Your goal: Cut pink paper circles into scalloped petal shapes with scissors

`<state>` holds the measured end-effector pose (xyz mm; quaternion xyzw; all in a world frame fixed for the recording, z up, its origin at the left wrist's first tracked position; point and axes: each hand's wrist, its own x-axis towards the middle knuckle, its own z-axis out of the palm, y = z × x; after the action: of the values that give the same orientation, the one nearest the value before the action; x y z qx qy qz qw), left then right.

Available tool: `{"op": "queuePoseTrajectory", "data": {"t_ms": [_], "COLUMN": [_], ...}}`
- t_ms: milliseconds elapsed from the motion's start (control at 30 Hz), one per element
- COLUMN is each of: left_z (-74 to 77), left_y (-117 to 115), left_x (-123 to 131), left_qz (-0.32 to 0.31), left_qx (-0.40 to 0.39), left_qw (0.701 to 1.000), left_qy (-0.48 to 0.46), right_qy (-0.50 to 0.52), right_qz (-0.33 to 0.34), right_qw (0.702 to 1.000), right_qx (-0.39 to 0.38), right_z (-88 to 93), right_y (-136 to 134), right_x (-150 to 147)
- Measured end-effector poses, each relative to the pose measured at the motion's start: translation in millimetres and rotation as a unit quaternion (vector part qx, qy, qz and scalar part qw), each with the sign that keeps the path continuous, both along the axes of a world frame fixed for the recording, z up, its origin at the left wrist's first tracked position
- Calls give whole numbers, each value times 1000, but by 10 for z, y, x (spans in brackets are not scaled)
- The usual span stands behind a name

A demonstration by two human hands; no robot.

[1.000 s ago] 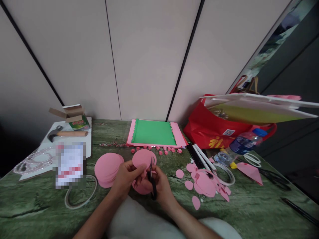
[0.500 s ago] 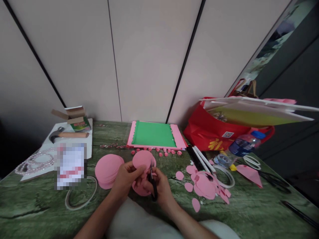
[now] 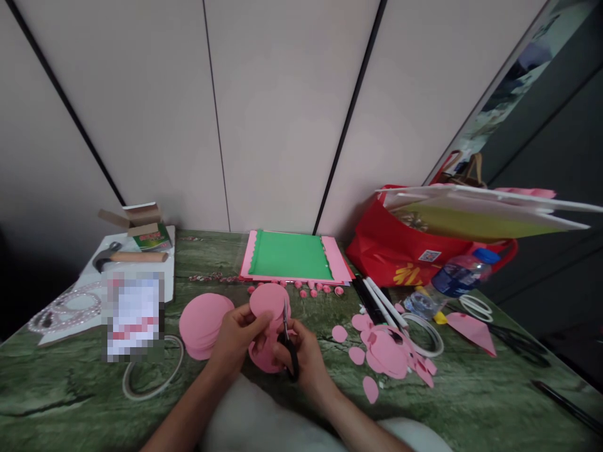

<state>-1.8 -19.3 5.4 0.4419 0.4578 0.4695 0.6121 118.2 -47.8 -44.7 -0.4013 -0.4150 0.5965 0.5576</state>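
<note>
My left hand pinches a pink paper circle by its lower edge, holding it upright in front of me. My right hand is closed around the black handles of a pair of scissors. Their blades point up and lie along the right edge of the circle. Below, more pink paper shows between the hands, partly hidden by them. A stack of pink paper circles lies on the table just left of my left hand. Cut pink paper pieces are heaped to the right of my right hand.
Behind the hands lie green paper and a row of small pink rolls. A hammer, a box and a tape roll are at left. A red bag, a bottle and another tape roll stand right.
The pink circle has shifted slightly left and turned a little against the scissors, whose blades sit at its right edge. Both hands keep their grips; the things on the table stay put.
</note>
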Motion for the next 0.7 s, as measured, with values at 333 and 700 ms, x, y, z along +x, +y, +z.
{"op": "queuePoseTrajectory", "data": {"t_ms": [333, 700], "left_z": [3, 2], "left_y": [4, -7], "left_x": [5, 15], "left_qz": [21, 15], "left_qx": [-8, -3], "left_qw": [999, 999], "left_qy": [-40, 51], "right_qy": [0, 25], "right_qz": [16, 31], "right_qw": [1000, 999], "right_qx": [6, 29], "right_z": [-45, 18], "right_y": [-27, -16], "right_x": [-41, -74]}}
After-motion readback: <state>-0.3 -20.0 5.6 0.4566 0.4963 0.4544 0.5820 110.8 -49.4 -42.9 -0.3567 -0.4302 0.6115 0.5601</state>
